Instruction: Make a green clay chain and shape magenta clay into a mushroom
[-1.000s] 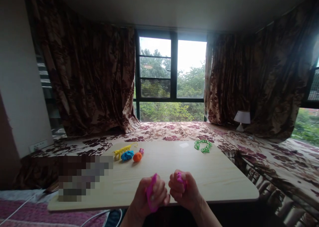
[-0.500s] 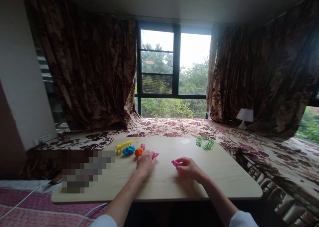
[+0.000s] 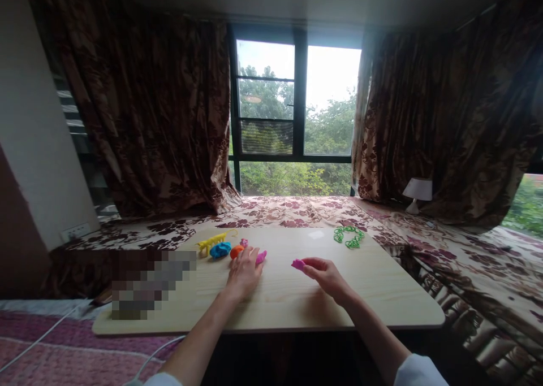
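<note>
My left hand [image 3: 246, 273] is over the middle of the table, closed with its fingertips on a lump of pink modelling clay [image 3: 261, 256]. Between the thumb and fingers of my right hand [image 3: 324, 274] is a second piece of pink clay [image 3: 298, 264], held just above the tabletop. Just behind my left hand is an orange lump [image 3: 236, 252], partly hidden by the fingers. Beside it are a blue lump [image 3: 220, 250], a small pink piece [image 3: 244, 242] and a yellow piece with several short prongs [image 3: 212, 242].
A ring of green loops [image 3: 348, 237] lies at the back right of the pale wooden table [image 3: 280, 312]. A blurred-out patch [image 3: 150, 287] covers the table's left side. Behind stand a patterned ledge [image 3: 292, 211], a window and a small lamp [image 3: 418, 193].
My right hand has turned slightly, and its pink clay shows higher in the view. My left hand's fingers have shifted, showing more of its pink lump. The whole view has tilted a little.
</note>
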{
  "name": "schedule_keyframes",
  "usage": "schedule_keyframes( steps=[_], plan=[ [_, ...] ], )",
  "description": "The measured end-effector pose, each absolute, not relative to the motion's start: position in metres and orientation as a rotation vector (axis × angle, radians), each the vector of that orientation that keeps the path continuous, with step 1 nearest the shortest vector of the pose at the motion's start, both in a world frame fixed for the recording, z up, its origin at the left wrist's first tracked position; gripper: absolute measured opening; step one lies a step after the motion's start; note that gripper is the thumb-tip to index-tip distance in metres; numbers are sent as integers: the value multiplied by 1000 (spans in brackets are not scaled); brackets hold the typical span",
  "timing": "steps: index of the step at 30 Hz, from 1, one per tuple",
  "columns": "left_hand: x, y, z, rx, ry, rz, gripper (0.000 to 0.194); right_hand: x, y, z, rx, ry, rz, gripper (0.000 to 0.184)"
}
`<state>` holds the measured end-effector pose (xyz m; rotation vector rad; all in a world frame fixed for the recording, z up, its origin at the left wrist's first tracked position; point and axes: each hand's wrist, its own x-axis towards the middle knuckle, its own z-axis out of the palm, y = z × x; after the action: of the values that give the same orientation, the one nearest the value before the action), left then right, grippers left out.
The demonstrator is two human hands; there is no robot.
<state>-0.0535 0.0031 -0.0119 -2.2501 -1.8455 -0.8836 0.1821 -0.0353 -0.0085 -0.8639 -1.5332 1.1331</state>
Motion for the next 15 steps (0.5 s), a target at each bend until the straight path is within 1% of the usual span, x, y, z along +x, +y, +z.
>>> schedule_keyframes(
  steps=[2,4,6,8,10,15],
  plan=[
    [-44,-7,-7,-2263,-1758,-1049,36,181,-35,-8,-860,-1490,1172,40],
    [-29,-20,-6,-2321,-1651,-1342,31,177,-37,-8,-840,-1441,1230,42],
    [-12,-35,-8,-2422,-1605,-1654,30,171,-41,-8,-782,-1415,1245,42],
    [4,-49,-13,-2542,-1622,-1834,32,165,-46,-10,-727,-1430,1202,39],
    [15,-59,-18,-2645,-1675,-1876,34,160,-50,-14,-748,-1473,1124,36],
    [25,-69,-20,-2746,-1790,-1822,39,167,-48,-27,-967,-1592,864,29]
  ],
)
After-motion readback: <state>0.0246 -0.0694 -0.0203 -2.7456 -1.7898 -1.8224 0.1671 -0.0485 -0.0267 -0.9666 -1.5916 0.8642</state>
